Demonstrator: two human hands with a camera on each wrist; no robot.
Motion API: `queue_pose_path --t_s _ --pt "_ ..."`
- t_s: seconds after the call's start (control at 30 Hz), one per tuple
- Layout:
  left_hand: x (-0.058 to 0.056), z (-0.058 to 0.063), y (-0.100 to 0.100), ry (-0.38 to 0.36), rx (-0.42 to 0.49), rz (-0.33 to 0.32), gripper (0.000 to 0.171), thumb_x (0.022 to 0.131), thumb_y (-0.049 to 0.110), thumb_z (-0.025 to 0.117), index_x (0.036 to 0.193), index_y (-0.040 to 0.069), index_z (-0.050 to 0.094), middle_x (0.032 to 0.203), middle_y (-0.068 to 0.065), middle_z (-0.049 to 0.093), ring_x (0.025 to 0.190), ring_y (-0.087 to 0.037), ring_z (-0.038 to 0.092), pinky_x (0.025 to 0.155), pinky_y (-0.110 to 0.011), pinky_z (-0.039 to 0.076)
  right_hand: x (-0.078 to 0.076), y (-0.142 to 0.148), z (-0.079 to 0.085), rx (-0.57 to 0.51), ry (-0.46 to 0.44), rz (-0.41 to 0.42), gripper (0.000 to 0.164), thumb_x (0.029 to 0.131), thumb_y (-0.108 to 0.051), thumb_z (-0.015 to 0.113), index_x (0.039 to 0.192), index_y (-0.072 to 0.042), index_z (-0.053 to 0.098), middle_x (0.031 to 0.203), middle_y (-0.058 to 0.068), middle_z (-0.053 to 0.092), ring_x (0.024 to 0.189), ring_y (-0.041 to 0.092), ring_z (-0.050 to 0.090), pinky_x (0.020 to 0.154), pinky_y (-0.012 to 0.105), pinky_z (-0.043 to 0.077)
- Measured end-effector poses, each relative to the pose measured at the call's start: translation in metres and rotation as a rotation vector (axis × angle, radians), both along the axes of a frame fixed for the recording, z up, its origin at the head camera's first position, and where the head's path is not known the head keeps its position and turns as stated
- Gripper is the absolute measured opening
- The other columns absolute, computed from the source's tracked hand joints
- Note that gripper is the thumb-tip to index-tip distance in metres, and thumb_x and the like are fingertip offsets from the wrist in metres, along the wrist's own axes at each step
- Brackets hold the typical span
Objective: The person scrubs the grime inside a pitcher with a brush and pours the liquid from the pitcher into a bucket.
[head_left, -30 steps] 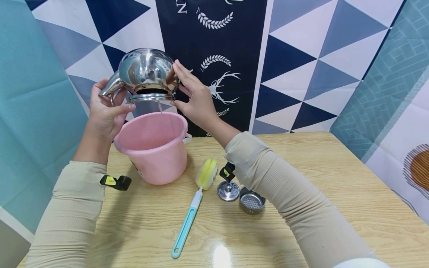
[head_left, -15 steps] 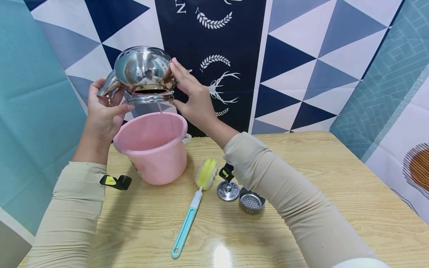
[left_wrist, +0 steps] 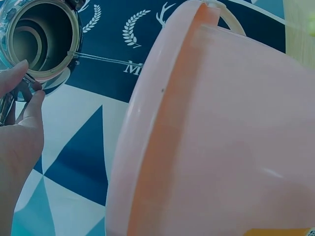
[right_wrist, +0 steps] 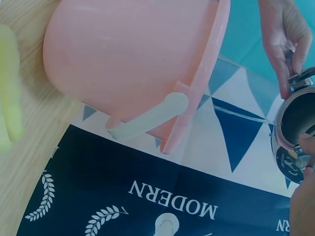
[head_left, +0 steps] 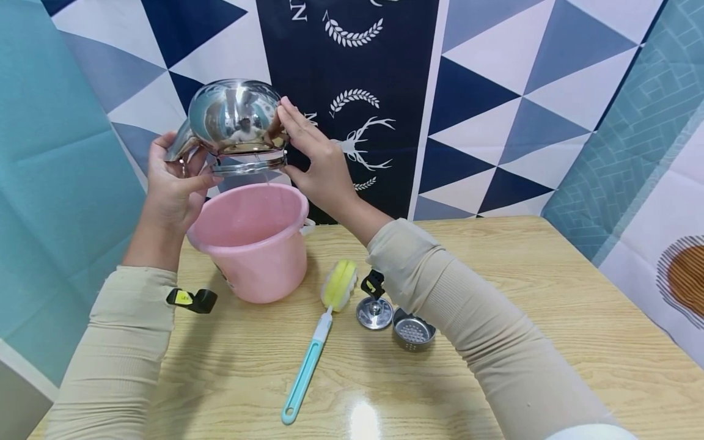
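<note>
A shiny steel teapot [head_left: 233, 116] hangs mouth-down above a pink bucket [head_left: 264, 269], held by both hands. My left hand [head_left: 173, 189] grips it on the spout side, its thumb near the rim. On the other side my right hand [head_left: 321, 162] holds the body, fingers extended along the metal and thumb at the rim. A thin stream of water [left_wrist: 106, 59] runs from the mouth toward the bucket. The left wrist view looks into the teapot's round opening [left_wrist: 44, 34]. The fingers behind the teapot are partly hidden in the head view.
A sponge brush [head_left: 310, 360] with a yellow head and turquoise handle lies on the wooden table [head_left: 495, 263]. Right of it are a small steel lid [head_left: 375, 313] and a perforated strainer cup [head_left: 414, 330]. A patterned backdrop [head_left: 484, 110] stands close behind the bucket.
The teapot has tilted slightly, so its dark opening no longer shows in the head view. The water stream looks thinner there. Both hands keep their hold; the things on the table stay put.
</note>
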State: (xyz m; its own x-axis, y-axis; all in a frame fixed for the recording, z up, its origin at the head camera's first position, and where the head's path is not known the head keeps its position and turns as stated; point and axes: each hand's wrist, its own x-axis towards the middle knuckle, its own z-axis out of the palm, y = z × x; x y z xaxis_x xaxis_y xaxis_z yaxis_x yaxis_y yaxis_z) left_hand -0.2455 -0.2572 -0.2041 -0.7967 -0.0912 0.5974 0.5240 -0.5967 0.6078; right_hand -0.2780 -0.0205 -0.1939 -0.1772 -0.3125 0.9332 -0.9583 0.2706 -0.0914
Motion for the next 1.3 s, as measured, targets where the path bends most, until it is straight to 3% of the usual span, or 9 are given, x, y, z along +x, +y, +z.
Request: queue_pose_path --t_s 0.23,0.77,0.9,1.1,1.3 --pt "-0.001 -0.003 0.000 -0.021 0.012 -0.018 0.076 0.071 -0.041 0.050 0.122 0.011 0.029 0.144 -0.016 0.039 0.131 -0.025 0.047 0.063 -0.028 0.059 0.000 0.001 -0.003 0.012 -0.002 -0.007 0.068 0.080 0.009 0.074 0.141 0.006 0.045 0.150 0.018 0.039 0.140 0.008 0.032 0.102 0.017 0.040" --pt "0.000 -0.008 0.001 -0.104 -0.016 0.014 0.076 0.072 -0.040 0.048 0.123 0.013 0.029 0.146 -0.014 0.038 0.130 -0.022 0.049 0.068 -0.029 0.059 0.000 0.003 -0.008 0.035 -0.006 -0.023 0.067 0.079 0.011 0.073 0.141 0.006 0.046 0.149 0.018 0.041 0.138 0.010 0.037 0.101 0.016 0.040" --pt "0.000 -0.009 0.001 -0.134 -0.053 0.014 0.079 0.071 -0.039 0.054 0.125 0.012 0.028 0.147 -0.013 0.035 0.133 -0.021 0.046 0.076 -0.028 0.058 0.000 0.005 -0.009 0.070 -0.086 -0.032 0.070 0.080 0.011 0.072 0.143 0.005 0.042 0.152 0.016 0.037 0.138 0.012 0.037 0.099 0.016 0.042" --pt "-0.001 -0.010 0.001 -0.228 -0.205 0.074 0.085 0.072 -0.032 0.063 0.134 0.012 0.024 0.150 -0.013 0.031 0.138 -0.022 0.039 0.085 -0.025 0.054 0.000 0.011 -0.011 0.134 -0.279 -0.053 0.075 0.081 0.006 0.074 0.145 0.007 0.036 0.153 0.018 0.033 0.140 0.017 0.033 0.101 0.017 0.041" --pt "0.000 -0.013 0.000 -0.282 -0.252 0.094 0.075 0.076 -0.024 0.068 0.132 0.009 0.031 0.139 -0.013 0.042 0.126 -0.022 0.052 0.085 -0.027 0.054 -0.001 0.017 -0.006 0.209 -0.406 -0.079 0.078 0.081 -0.008 0.080 0.145 0.004 0.038 0.150 0.016 0.035 0.135 0.019 0.038 0.100 0.023 0.044"
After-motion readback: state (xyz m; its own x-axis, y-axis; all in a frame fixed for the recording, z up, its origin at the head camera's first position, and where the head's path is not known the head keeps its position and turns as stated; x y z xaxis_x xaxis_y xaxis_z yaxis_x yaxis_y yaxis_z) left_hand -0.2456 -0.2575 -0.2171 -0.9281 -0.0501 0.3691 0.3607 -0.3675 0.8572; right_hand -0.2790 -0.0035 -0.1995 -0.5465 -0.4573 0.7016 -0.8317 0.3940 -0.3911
